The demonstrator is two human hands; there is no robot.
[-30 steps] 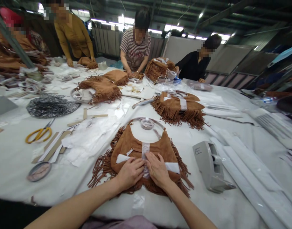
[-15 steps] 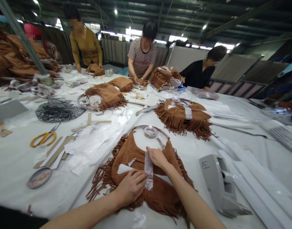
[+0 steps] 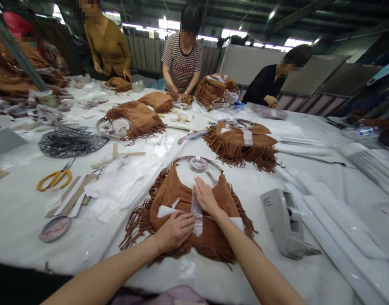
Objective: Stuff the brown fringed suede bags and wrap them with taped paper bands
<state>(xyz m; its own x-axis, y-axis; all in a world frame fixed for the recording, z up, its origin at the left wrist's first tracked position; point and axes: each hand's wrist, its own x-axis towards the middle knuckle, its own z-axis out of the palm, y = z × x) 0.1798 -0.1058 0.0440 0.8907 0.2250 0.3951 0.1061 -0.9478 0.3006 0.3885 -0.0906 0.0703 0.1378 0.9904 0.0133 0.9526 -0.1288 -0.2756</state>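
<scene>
Each grip lies flat, holding nothing: on the bag (image 3: 181,194), the left hand (image 3: 174,231) likely steadies, the right hand (image 3: 207,198) likely presses tape (image 3: 197,223).

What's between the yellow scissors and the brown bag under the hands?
The head view shows brown and white strips, then rumpled white sheets, before the bag.

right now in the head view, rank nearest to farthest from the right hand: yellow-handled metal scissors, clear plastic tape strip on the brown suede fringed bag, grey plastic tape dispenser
1. Clear plastic tape strip: on the brown suede fringed bag, right beside the right hand.
2. Grey plastic tape dispenser: to the hand's right.
3. Yellow-handled metal scissors: well off to the left.
</scene>
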